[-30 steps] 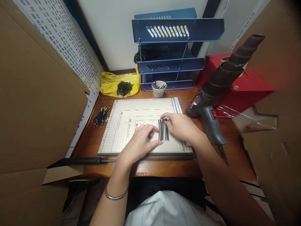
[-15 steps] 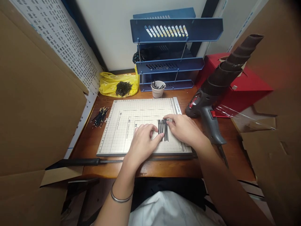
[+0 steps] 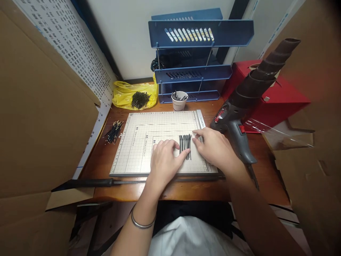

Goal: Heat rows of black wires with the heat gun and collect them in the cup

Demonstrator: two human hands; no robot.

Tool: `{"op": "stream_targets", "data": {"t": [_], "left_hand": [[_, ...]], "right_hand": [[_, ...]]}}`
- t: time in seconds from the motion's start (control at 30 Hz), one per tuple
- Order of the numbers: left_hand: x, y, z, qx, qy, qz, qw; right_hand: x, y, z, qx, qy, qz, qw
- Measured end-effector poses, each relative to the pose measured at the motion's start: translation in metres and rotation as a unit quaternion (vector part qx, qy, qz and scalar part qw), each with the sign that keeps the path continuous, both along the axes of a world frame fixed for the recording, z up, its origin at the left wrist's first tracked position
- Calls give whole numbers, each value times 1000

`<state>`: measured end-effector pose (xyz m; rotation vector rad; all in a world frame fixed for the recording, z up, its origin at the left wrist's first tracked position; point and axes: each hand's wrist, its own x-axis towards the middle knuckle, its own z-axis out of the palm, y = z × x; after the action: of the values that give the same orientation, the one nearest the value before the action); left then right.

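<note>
Since the frame half a second earlier, the right hand (image 3: pixel 217 147) has drawn slightly right and the left thumb has slid farther across a row of black strips (image 3: pixel 184 142). The strips lie side by side on the right half of a gridded board (image 3: pixel 128 160) on the wooden tabletop (image 3: pixel 186 193). The left hand (image 3: pixel 163 160) rests its thumb on their near part, its index finger bent back at their left; the fingers are parted, not pinching. The right hand's fingers are slightly spread, just beside the row's right edge.

An uneven thumb push could fan the strips or ride one over another, their far ends being slightly ragged. A sleeveless forearm brushing the grey heat gun (image 3: pixel 236 121), at right, could jostle it.

At the far side, a white paper cup (image 3: pixel 179 105) holds upright dark pieces (image 3: pixel 176 96); a yellow plastic bag (image 3: pixel 121 90) lies open under a dark heap (image 3: pixel 140 100). Gold-tipped black pieces (image 3: pixel 113 132) sit loose, left of the board.
</note>
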<state>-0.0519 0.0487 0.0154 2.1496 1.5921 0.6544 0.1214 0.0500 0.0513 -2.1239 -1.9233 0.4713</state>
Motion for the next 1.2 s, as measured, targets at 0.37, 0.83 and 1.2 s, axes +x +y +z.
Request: {"op": "stream_targets", "data": {"t": [0.37, 0.83, 1.2], "left_hand": [[9, -5, 2, 6, 17, 39, 999], [19, 2, 25, 16, 154, -54, 986], [4, 24, 49, -5, 230, -219, 948]], "right_hand": [[2, -18, 2, 24, 70, -74, 995], [18, -34, -5, 67, 75, -87, 991], [15, -16, 4, 27, 28, 167, 985]]}}
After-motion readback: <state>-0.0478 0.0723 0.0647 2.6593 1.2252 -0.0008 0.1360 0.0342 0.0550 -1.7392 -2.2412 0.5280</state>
